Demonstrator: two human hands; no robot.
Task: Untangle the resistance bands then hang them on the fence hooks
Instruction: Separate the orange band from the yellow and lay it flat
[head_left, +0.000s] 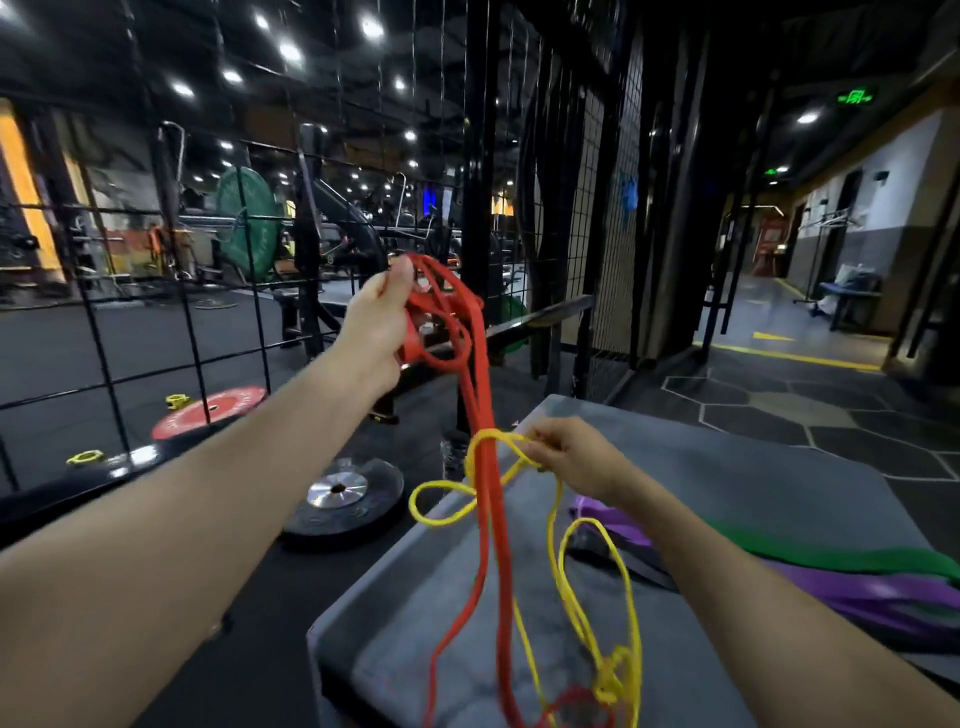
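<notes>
The left hand (376, 322) grips the bunched red band (485, 467) up high; it hangs down to the tabletop (727, 467). Below, the right hand (571, 452) pinches the yellow band (566, 597) looped round it.

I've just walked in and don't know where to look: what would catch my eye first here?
The bright red rubber resistance band, bunched high in the left hand at the centre, trails down to the grey padded box. A thin yellow resistance band loops around it where the right hand pinches it. To the right, a purple band and a green band lie on the box.
</notes>
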